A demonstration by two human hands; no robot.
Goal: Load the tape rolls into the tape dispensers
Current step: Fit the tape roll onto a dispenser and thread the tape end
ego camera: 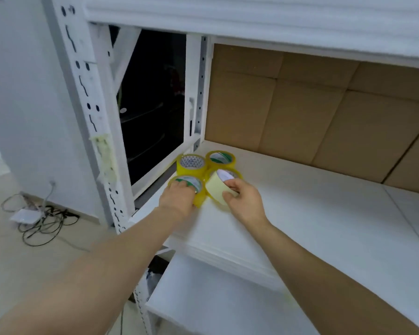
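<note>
The left hand curls over the front-left yellow roll at the left end of the white shelf, while the right hand pinches a pale roll, tilted and raised. The shelf lies bare to the right, but the upper shelf hangs low, cardboard boxes wall the back and a slotted upright stands close on the left, so I judge both rolls should come straight back, kept low. Two rear rolls crowd just behind, so lift cleanly; no dispenser shows.
</note>
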